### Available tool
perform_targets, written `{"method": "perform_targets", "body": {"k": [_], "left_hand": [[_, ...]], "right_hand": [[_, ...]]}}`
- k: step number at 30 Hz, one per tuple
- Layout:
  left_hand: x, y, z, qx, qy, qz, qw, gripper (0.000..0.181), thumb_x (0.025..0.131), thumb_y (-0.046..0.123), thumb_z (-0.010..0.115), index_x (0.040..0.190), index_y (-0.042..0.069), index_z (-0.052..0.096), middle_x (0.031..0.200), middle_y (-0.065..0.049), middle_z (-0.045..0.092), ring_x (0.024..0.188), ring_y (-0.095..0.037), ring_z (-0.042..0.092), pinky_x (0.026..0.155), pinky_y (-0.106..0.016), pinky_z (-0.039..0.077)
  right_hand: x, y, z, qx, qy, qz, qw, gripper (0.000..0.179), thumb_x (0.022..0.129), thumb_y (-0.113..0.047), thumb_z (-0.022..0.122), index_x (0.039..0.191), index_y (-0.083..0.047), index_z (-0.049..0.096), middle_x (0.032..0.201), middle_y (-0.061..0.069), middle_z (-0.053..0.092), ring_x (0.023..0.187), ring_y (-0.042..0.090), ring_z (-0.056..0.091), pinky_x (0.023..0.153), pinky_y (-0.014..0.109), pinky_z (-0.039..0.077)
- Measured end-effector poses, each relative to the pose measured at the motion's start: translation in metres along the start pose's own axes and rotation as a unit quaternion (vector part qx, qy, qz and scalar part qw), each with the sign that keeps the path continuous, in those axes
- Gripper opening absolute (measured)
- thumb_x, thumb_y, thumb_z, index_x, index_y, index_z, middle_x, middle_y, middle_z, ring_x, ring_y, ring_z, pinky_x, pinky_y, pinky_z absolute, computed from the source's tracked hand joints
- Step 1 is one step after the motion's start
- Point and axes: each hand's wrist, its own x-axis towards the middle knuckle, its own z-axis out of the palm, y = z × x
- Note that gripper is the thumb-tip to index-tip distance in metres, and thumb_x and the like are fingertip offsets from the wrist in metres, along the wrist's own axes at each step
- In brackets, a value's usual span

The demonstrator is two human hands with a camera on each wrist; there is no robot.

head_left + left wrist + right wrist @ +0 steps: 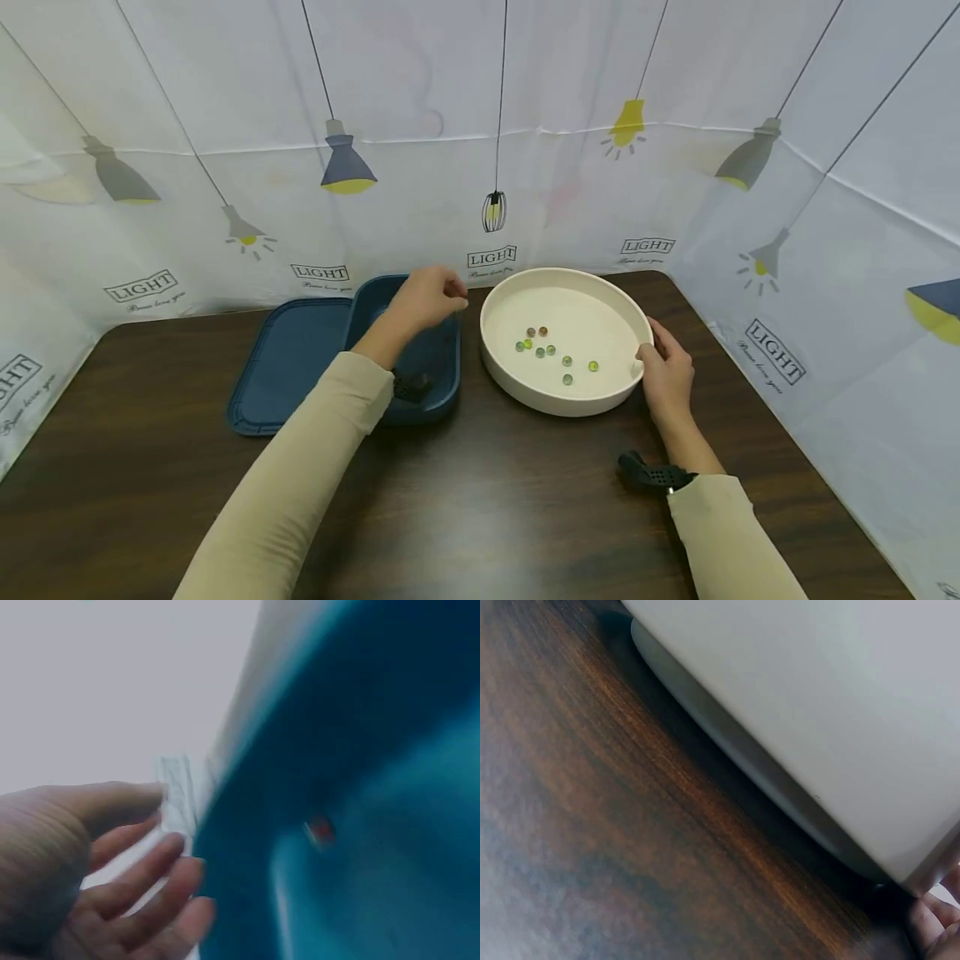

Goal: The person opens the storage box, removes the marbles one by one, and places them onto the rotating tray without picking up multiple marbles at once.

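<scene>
Over the far right edge of a dark blue rectangular container (442, 367), my left hand (425, 297) hovers with fingers loosely bent. In the left wrist view its thumb and fingers stand apart, and nothing shows between them. A blurred small reddish thing, maybe a marble (321, 829), lies inside the blue container. My right hand (666, 371) grips the right rim of a round cream dish (562, 406), thumb on the inner side. Several glass marbles (567, 361), greenish and brownish, rest on the dish floor. In the right wrist view the dish wall (817, 712) hides most of that hand.
A flat dark blue lid (288, 362) lies left of the container, partly behind it. Everything stands on a dark wooden table (480, 508). A white cloth (420, 192) with printed lamps hangs along the back and right edges.
</scene>
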Motion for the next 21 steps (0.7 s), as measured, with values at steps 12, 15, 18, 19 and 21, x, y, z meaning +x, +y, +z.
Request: {"method": "perform_targets", "body": {"k": [12,15,18,19,21], "left_hand": [[-0.005,-0.05,0.004,0.06,-0.14,-0.038,0.9876,0.051,0.092,0.021,0.073,0.138,0.004,0.059,0.128,-0.016,0.067,0.117,-0.032,0.064,0.102,-0.045,0.052],[-0.001,-0.049,0.009,0.071,-0.139,-0.034,0.9871,0.048,0.092,0.02,0.074,0.136,0.004,0.061,0.131,-0.015,0.066,0.12,-0.032,0.063,0.104,-0.045,0.051],[0.004,-0.05,0.015,0.084,-0.123,-0.029,0.9885,0.039,0.092,0.02,0.073,0.128,0.005,0.066,0.129,-0.014,0.066,0.117,-0.031,0.063,0.102,-0.044,0.052],[0.005,-0.051,0.017,0.087,-0.115,-0.026,0.9891,0.034,0.093,0.02,0.073,0.124,0.006,0.068,0.128,-0.014,0.067,0.115,-0.031,0.064,0.1,-0.044,0.052],[0.007,-0.053,0.021,0.089,-0.098,-0.025,0.9908,0.025,0.094,0.021,0.072,0.115,0.008,0.071,0.123,-0.012,0.068,0.109,-0.029,0.064,0.096,-0.042,0.053]], "right_hand": [[-0.001,0.005,-0.002,-0.011,-0.002,0.004,0.9999,0.062,0.091,-0.01,0.043,0.151,-0.022,0.05,0.155,-0.002,0.051,0.14,0.014,0.05,0.103,0.026,0.047],[-0.001,0.005,-0.002,-0.009,0.001,0.0,1.0,0.062,0.091,-0.009,0.043,0.151,-0.023,0.05,0.154,-0.001,0.051,0.14,0.014,0.051,0.102,0.025,0.048],[-0.001,0.003,-0.002,-0.009,0.001,0.003,1.0,0.062,0.09,-0.009,0.044,0.15,-0.023,0.05,0.154,-0.002,0.051,0.139,0.014,0.051,0.1,0.024,0.048],[-0.001,0.002,-0.002,-0.009,0.001,0.003,1.0,0.062,0.09,-0.01,0.044,0.15,-0.024,0.051,0.154,-0.001,0.052,0.139,0.014,0.051,0.099,0.024,0.048],[0.0,0.001,-0.001,-0.008,0.001,0.003,1.0,0.062,0.09,-0.01,0.045,0.15,-0.024,0.051,0.154,-0.001,0.052,0.139,0.014,0.051,0.099,0.023,0.048]]}}
